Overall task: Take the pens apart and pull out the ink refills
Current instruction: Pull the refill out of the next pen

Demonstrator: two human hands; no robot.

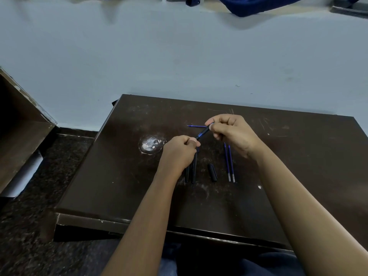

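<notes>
Both hands pinch one pen [202,133] above mid-bench [298,166], left hand [180,151] on one end, right hand [231,131] on the other, so I can twist it apart. Pulled refills [229,162] are parked beside, out of the way.

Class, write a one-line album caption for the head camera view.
Both hands grip a pen above a table.

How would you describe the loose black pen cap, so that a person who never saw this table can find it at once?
Start at the dark brown table and look just below the two hands, near the middle. The black pen cap lies alone between the black barrels under the left hand and the pair of blue refills. It is much shorter and thicker than both.
</notes>
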